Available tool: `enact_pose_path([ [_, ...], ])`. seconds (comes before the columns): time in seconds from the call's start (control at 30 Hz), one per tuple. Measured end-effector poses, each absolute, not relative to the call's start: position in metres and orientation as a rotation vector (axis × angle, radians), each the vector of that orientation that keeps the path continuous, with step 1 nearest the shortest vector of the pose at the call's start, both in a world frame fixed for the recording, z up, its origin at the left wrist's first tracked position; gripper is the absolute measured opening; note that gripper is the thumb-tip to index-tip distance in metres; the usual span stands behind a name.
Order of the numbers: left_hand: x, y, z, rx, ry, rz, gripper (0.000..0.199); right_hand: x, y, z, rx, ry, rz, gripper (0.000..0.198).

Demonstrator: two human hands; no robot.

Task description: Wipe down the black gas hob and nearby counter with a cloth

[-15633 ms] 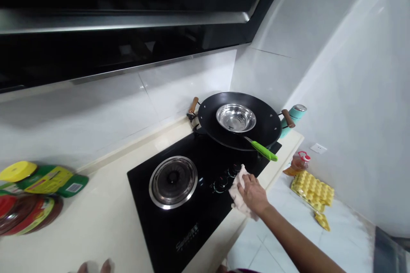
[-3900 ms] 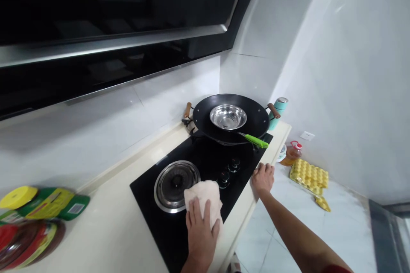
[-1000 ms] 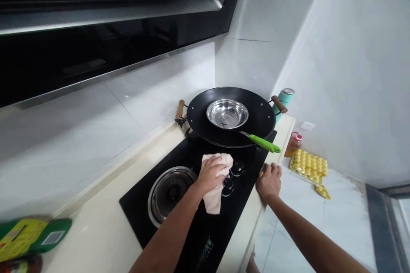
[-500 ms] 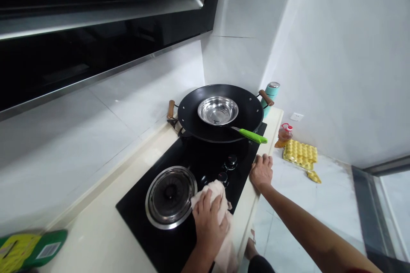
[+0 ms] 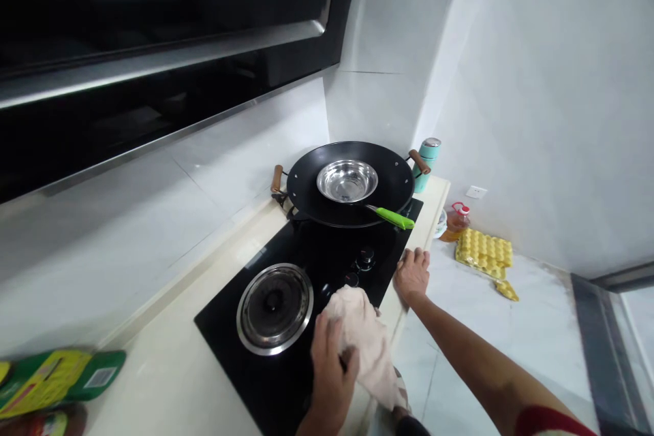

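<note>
A pale pink cloth (image 5: 365, 344) lies bunched over the front edge of the black glass cooktop (image 5: 225, 337), its lower end hanging past the counter. My left hand (image 5: 330, 371) holds the cloth's left side, fingers and thumb curved against it, near the control knobs (image 5: 365, 257). Part of the grip is hidden by the hand. My right hand (image 5: 413, 274) rests on the counter edge right of the cooktop, holding nothing, fingers stretched over the surface. Left of the cloth is a round burner (image 5: 274, 308) with a shiny metal ring.
A black wok (image 5: 306, 208) with wooden handles sits on the far burner, holding a metal bowl (image 5: 347, 180) and a green-handled utensil (image 5: 396, 219). A teal flask (image 5: 427, 162) stands behind. Green bottle (image 5: 97, 376) at left; yellow egg trays (image 5: 484, 252) on the floor; range hood (image 5: 204, 68) overhead.
The cloth has shifted right and spread out over the cooktop's front edge. My left hand has moved from on top of it to its left side. My right hand stays on the counter edge.
</note>
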State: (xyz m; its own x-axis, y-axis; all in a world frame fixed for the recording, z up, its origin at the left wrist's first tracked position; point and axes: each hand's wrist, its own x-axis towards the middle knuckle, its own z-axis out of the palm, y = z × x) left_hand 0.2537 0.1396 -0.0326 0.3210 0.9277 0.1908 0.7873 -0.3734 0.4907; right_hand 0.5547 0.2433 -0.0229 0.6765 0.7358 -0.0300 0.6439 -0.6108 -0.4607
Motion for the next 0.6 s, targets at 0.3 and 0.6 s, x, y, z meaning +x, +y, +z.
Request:
enact_pose_path([
  [0.3, 0.107, 0.125, -0.037, 2.302, 2.161, 0.734, 0.059, 0.545, 0.232, -0.003, -2.316, -1.032, 0.23, 0.05],
  [0.6, 0.089, 0.124, -0.052, 2.235, 2.153, 0.688, 0.072, 0.408, 0.162, 0.021, -1.735, -2.054, 0.488, 0.056],
])
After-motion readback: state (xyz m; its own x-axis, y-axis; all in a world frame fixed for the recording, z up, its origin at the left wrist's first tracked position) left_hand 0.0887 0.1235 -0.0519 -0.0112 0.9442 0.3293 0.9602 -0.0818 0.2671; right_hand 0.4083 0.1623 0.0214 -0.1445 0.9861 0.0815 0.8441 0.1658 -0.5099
